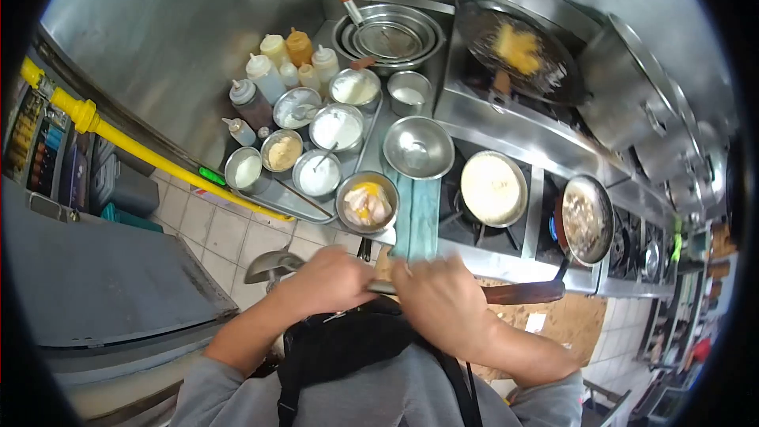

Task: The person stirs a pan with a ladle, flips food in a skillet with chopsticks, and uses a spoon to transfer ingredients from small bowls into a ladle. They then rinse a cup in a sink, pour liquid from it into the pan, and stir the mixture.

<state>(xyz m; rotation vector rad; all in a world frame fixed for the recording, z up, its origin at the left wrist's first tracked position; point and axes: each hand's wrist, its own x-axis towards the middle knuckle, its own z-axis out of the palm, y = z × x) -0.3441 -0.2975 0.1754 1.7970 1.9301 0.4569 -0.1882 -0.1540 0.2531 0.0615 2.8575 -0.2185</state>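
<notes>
A long-handled ladle [273, 263] with a metal bowl and a dark wooden handle [525, 292] lies level across the front of my body. My left hand [332, 277] is closed round its metal shaft, nearer the bowl. Further along, my right hand [443, 300], slightly smeared by motion, is closed on the shaft beside the wooden grip. Just beyond my hands sits a small metal bowl [368, 204] of pale raw pieces with yellow egg. An upright green towel strip [417, 217] hangs at the counter edge, under an almost bare steel bowl [418, 149].
On the stove stand a pan of pale liquid [493, 190], a frying pan with browned food [585, 221] over flame, and a wok [518, 51] with yellow food frying in oil. Squeeze bottles [263, 75] and powder bowls [336, 126] crowd the left. A yellow pipe [158, 160] runs alongside.
</notes>
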